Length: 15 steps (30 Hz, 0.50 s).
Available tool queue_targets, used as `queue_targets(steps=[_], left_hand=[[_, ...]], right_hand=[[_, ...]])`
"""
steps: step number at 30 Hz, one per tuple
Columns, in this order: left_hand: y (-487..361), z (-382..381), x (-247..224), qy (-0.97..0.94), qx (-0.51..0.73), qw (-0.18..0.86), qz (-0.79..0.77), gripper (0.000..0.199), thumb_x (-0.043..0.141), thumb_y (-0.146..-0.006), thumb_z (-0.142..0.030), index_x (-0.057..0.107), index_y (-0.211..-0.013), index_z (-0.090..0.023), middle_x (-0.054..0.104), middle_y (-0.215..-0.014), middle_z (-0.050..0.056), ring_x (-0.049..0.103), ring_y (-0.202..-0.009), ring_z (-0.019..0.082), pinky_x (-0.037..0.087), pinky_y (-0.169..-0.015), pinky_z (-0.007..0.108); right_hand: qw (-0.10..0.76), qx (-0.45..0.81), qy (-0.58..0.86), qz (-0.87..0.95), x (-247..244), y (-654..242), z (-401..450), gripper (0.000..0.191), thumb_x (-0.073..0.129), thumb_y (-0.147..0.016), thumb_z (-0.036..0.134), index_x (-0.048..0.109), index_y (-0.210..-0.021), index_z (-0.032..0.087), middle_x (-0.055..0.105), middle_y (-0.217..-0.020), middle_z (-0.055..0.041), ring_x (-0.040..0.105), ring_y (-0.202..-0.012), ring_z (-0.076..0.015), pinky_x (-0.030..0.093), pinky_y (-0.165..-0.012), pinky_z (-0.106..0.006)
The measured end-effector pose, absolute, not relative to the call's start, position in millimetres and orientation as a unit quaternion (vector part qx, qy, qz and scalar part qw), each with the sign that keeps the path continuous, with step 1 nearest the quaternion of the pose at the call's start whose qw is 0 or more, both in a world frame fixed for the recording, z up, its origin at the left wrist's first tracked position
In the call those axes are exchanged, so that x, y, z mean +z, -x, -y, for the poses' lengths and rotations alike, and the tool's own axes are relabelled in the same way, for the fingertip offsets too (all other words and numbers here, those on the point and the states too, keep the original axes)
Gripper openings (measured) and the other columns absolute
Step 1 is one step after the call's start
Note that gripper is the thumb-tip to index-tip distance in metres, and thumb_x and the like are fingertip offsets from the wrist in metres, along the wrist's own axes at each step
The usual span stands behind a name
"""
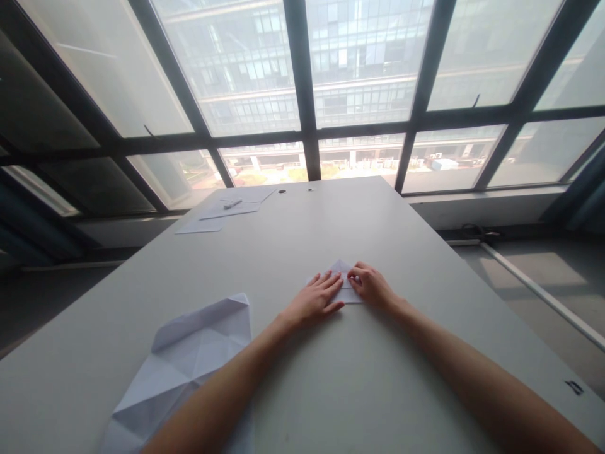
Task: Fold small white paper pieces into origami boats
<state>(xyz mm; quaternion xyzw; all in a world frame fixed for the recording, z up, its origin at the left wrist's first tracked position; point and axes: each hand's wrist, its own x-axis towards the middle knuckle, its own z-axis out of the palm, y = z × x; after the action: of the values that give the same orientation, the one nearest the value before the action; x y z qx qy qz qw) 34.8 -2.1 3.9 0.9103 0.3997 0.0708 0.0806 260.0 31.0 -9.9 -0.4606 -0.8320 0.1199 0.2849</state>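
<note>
A small folded sheet of white paper lies on the table, its pointed top facing the windows. My left hand rests flat across its left part, fingers spread. At the right side of the paper, my right hand has its fingers curled and thumb and fingertips together at a fold. Both hands cover much of the sheet, so its full outline is hidden. Beside my left forearm lies a larger creased sheet of white paper, partly unfolded and partly behind that arm.
The white table reaches toward large windows. Flat white sheets lie at its far left, with a small whitish object on top. Round holes sit near the far edge. A black mark is at the right edge.
</note>
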Motion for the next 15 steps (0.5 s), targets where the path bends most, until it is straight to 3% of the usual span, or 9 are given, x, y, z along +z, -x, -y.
queue_targets(steps=[8,15], left_hand=[[-35.5,0.4,-1.2,-0.895,0.094,0.077,-0.43,0.064,0.032,-0.1,-0.056,0.032,-0.153,-0.02,0.028,-0.159,0.008,0.022,-0.148,0.023,0.019,-0.121,0.043],[-34.8,-1.8,-3.5,-0.882,0.105,0.07,-0.454,0.059,0.034,-0.101,-0.051,0.036,-0.151,-0.02,0.032,-0.158,0.009,0.026,-0.147,0.022,0.019,-0.121,0.044]], right_hand=[[0.287,0.093,0.478,0.825,-10.1,-263.3,-33.5,0.015,0.055,-0.093,0.019,0.07,-0.094,0.021,0.065,-0.091,-0.0042,0.06,-0.076,-0.0149,0.045,-0.074,-0.025],[0.291,0.07,0.441,0.846,-9.4,-265.5,-34.8,0.016,0.056,-0.093,0.018,0.071,-0.09,0.022,0.066,-0.093,-0.0053,0.061,-0.089,-0.0183,0.047,-0.081,-0.028]])
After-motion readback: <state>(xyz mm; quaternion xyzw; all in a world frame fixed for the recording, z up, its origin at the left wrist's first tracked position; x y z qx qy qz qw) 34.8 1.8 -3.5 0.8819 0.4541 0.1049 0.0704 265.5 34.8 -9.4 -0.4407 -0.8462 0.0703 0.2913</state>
